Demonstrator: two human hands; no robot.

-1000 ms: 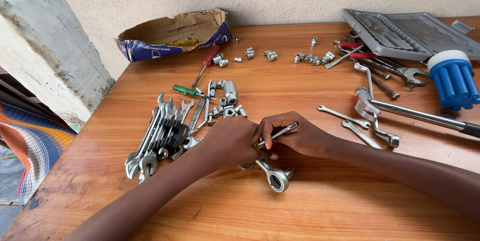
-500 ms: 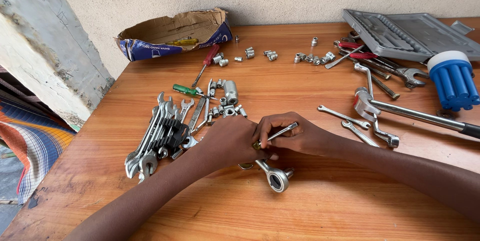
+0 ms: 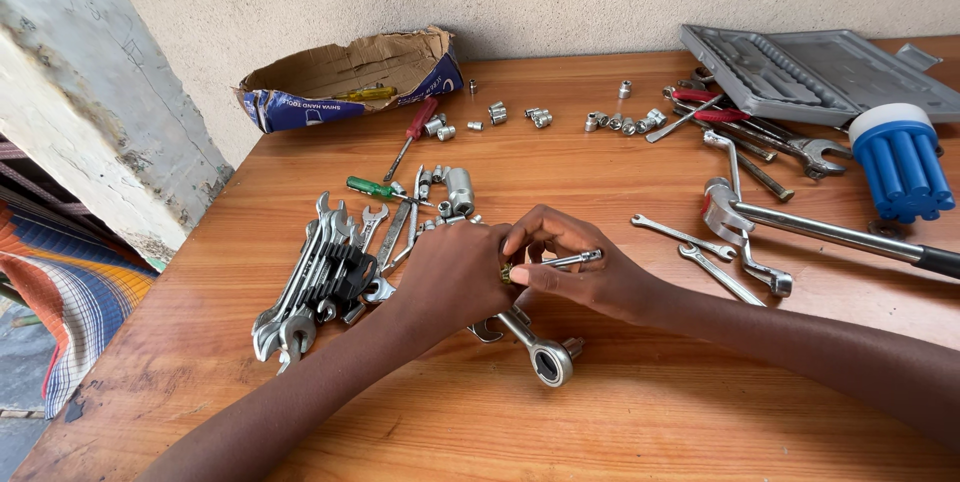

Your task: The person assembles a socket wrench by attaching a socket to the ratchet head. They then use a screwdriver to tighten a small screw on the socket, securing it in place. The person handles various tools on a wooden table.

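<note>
Hands meeting mid-counter [image 3: 620, 412]: your right hand [image 3: 585, 272] is pinching a thin steel rod [image 3: 570, 260]; your left hand [image 3: 455, 272] is closing around its hidden end, steadying it above the ratchet [image 3: 540, 352].

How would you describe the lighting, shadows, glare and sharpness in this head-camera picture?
Head view: soft, even daylight; only faint shadows under the left hand and right hand; mild glare on the ratchet wrench and the wooden table; the whole picture is sharp, with slight wide-angle stretch at the edges.
</note>
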